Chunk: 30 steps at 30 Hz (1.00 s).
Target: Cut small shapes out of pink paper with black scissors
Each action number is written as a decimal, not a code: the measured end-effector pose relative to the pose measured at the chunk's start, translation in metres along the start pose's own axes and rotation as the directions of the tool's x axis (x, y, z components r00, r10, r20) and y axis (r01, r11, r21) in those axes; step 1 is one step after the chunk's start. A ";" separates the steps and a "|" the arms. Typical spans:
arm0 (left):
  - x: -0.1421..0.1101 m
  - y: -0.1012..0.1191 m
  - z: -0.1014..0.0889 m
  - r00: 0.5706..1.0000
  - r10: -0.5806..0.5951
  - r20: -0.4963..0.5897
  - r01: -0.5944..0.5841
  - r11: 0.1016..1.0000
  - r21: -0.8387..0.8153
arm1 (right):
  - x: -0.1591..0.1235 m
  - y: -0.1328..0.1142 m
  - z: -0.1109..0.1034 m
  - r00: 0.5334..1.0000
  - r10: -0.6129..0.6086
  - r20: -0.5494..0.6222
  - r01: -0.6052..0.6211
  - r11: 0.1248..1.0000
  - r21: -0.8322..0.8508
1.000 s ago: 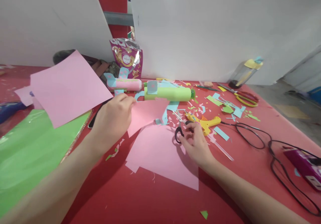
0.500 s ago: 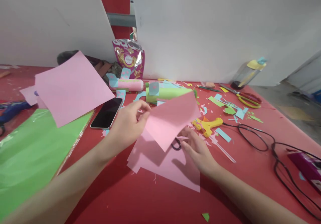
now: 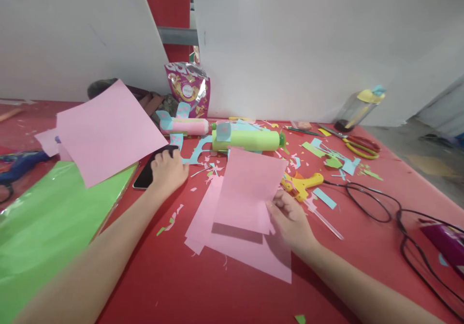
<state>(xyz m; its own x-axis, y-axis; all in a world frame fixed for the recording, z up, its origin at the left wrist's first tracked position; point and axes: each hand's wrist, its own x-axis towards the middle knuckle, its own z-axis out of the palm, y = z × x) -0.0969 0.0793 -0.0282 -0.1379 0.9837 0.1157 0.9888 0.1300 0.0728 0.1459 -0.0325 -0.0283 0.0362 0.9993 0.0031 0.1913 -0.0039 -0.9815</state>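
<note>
My left hand (image 3: 168, 170) rests over a black smartphone (image 3: 145, 175) lying on the red table, fingers apart and slightly bent on its screen, thumb off to the right. A rectangular sheet of pink paper (image 3: 246, 188) is pinched at its right edge by my right hand (image 3: 290, 217). This sheet is tilted and casts a shadow on other pink paper sheets (image 3: 250, 261) lying beneath it. Just beyond my right hand lies a yellow glue gun (image 3: 304, 184), its tip partly hidden by the raised sheet.
Behind the sheet lie a green paper-wrapped tube (image 3: 253, 140) and a pink one (image 3: 190, 126). Scissors (image 3: 362, 147), a clear bottle (image 3: 357, 111), paper scraps and a black cable (image 3: 362, 196) are on the right. A large pink sheet (image 3: 112, 130) covers part of a green packet (image 3: 54, 227) at left.
My left hand has let go of the pink sheet and moved left onto the smartphone. The sheet now hangs from my right hand alone, and the dark loop seen under it is hidden.
</note>
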 end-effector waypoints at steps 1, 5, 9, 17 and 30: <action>0.004 -0.007 0.003 0.999 -0.052 -0.007 0.052 0.998 0.024 | 0.000 0.000 0.000 1.000 -0.019 0.005 0.019 0.999 -0.026; 0.016 -0.027 0.005 0.984 -0.177 0.007 0.176 0.983 0.049 | 0.000 0.003 0.001 0.999 -0.034 0.029 0.036 0.997 -0.065; 0.020 -0.030 0.004 0.981 -0.190 0.028 0.189 0.981 0.034 | 0.001 0.003 0.002 0.996 -0.056 0.067 0.059 0.997 -0.048; 0.013 -0.018 -0.004 0.985 -0.165 0.049 0.166 0.986 -0.015 | -0.001 0.005 0.001 0.997 -0.049 0.052 0.051 0.998 -0.048; 0.007 -0.014 -0.008 0.989 -0.124 0.075 0.127 0.992 -0.028 | 0.000 0.004 0.002 0.996 -0.055 0.070 0.057 0.998 -0.024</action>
<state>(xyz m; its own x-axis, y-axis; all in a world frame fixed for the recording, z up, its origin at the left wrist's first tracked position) -0.1119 0.0837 -0.0207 -0.2551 0.9664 0.0314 0.9615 0.2501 0.1143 0.1449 -0.0321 -0.0330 -0.0429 0.9981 0.0440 0.2167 0.0523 -0.9748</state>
